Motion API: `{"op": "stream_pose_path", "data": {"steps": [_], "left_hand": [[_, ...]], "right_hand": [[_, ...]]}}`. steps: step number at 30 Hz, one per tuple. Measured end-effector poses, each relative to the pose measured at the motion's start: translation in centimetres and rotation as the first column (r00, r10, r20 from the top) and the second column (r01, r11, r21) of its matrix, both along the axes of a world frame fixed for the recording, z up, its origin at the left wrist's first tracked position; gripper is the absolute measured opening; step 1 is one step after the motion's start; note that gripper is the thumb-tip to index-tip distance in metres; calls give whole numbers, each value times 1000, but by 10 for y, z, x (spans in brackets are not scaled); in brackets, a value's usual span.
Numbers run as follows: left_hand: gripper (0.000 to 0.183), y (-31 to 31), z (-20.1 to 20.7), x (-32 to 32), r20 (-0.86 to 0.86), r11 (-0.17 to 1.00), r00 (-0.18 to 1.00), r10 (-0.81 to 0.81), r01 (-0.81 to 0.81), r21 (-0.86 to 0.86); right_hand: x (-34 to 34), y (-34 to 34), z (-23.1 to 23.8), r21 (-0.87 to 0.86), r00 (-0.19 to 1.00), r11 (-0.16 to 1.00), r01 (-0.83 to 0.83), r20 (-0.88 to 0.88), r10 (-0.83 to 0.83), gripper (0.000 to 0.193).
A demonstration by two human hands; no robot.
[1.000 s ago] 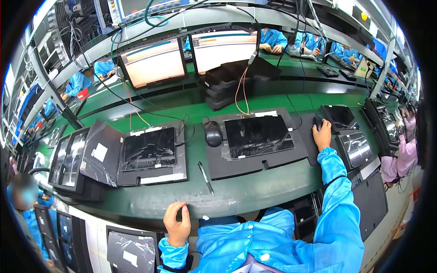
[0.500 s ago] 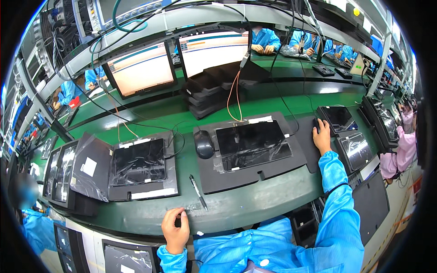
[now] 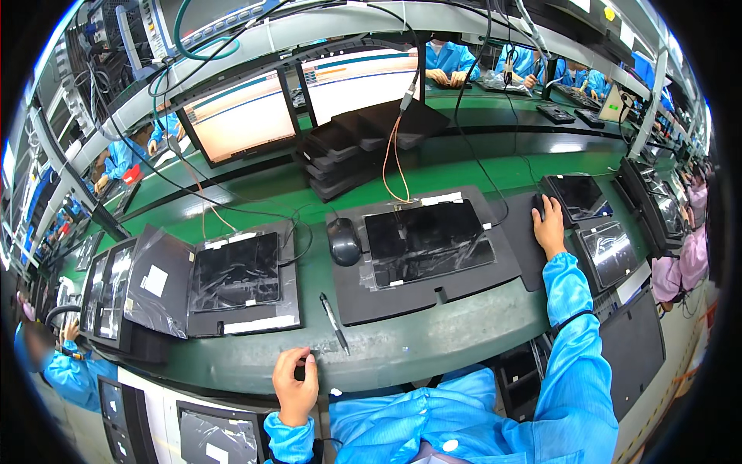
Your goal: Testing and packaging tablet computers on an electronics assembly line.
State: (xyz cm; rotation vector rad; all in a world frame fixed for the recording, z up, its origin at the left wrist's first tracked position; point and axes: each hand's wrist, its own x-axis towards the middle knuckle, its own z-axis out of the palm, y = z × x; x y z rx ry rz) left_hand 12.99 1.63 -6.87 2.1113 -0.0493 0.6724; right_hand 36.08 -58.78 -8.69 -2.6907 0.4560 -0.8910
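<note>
My right hand (image 3: 549, 230) lies over a black computer mouse (image 3: 536, 204) on a dark mat, its fingers wrapped round it and hiding most of it. My left hand (image 3: 295, 389) rests at the table's near edge with curled fingers. A small dark bit shows by its fingertips, too small to name. Beyond that hand lies a pen (image 3: 333, 323). Between my hands, a black tablet-like screen panel (image 3: 423, 238) in clear film sits on a dark foam board (image 3: 386, 307), with a cable joined at its top. A second black mouse (image 3: 344, 242) stands at its left.
A similar wired panel (image 3: 236, 271) lies to the left, beside a film-wrapped board (image 3: 158, 282). Dark trays (image 3: 348, 151) are stacked below two monitors (image 3: 243, 116). More panels (image 3: 576, 199) lie at the right. Cables hang over the green table (image 3: 386, 363). Co-workers sit across and at the left.
The view has shifted slightly. My right hand stays on the mouse, and my left hand keeps its curled pose. At the far left, a co-worker has raised an arm.
</note>
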Motion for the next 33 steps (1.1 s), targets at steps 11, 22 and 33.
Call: {"op": "stream_pose_path", "data": {"steps": [11, 22, 33], "left_hand": [[16, 2, 0, 1, -29, 1000, 1000, 6, -6, -6], [19, 4, -5, -10, 111, 989, 989, 95, -81, -124], [32, 99, -9, -262, 56, 585, 589, 806, -807, 82]], "right_hand": [[4, -4, -1, -51, 1000, 999, 2, 7, -2, 55], [-121, 313, 115, -164, 257, 222, -961, -235, 937, 29], [-146, 484, 113, -309, -280, -515, -800, -566, 775, 24]]}}
